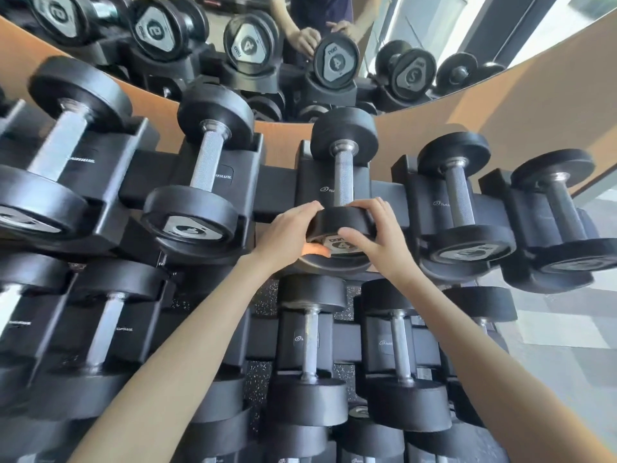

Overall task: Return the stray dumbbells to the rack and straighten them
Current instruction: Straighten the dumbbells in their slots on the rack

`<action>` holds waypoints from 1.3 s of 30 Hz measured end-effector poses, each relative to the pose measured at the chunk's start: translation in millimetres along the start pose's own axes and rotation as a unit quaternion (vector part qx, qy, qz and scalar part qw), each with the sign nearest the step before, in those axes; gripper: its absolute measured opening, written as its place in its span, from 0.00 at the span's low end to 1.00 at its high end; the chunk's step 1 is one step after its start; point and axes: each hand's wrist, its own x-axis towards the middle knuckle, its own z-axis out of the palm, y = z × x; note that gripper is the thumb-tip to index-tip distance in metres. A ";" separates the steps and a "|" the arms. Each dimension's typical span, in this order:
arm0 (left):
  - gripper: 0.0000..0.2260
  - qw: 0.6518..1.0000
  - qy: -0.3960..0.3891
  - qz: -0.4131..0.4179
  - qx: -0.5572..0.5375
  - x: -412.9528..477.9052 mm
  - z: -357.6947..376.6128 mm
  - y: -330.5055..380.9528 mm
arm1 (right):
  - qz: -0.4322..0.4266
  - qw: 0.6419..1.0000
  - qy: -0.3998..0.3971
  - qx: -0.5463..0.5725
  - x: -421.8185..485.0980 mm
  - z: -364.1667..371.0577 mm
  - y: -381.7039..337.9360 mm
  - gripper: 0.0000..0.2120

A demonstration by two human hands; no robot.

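Note:
A black dumbbell marked 4 lies in a cradle on the top tier of the black rack, its steel handle pointing away from me. Both hands grip its near head. My left hand wraps the left side, thumb under the end plate. My right hand clasps the right side, thumb across the silver label. Other black dumbbells sit in cradles on both sides: one to the left and one to the right.
A lower tier holds more dumbbells, with speckled floor visible between cradles. A mirror behind the rack reflects the dumbbells and a person's hands. An orange-brown wall band runs below the mirror. Pale floor shows at the right.

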 end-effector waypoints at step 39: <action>0.26 0.923 0.076 -0.008 0.378 -198.8 -78.7 35.1 | 0.015 0.915 -0.080 -0.395 -146.8 -37.3 -89.8 0.32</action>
